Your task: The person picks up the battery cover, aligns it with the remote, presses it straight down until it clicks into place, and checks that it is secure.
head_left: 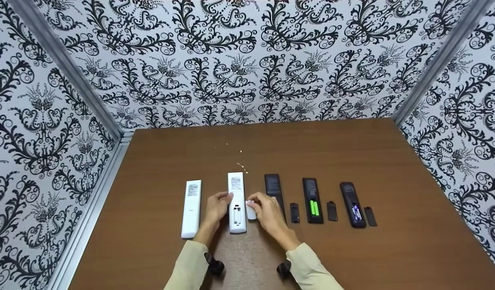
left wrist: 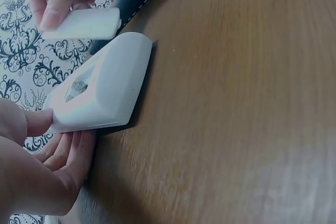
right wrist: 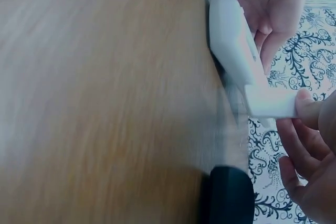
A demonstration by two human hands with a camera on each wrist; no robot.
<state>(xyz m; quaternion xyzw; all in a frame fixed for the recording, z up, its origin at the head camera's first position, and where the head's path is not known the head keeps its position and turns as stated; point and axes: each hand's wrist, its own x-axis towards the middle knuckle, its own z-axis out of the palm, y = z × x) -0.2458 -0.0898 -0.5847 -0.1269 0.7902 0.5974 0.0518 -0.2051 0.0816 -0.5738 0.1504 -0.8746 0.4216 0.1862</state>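
A white remote control [head_left: 236, 201] lies back side up in front of me, its battery compartment uncovered with batteries visible inside. My left hand [head_left: 217, 206] grips this remote along its left edge; in the left wrist view the thumb is on top and the fingers [left wrist: 68, 153] are along the side. Just right of the remote, my right hand [head_left: 269, 213] pinches a white battery cover [head_left: 251, 210] by its far end. The right wrist view shows that cover [right wrist: 270, 102] between thumb and fingers, beside the remote [right wrist: 231, 35].
Left of my hands lies another white remote [head_left: 191, 209], closed. To the right are black remotes: one [head_left: 273, 187] partly behind my right hand, one with green batteries [head_left: 313, 201], one with purplish batteries [head_left: 353, 204]. Black covers [head_left: 295, 212] lie beside them. Small crumbs [head_left: 241, 165] dot the brown table [head_left: 171, 153].
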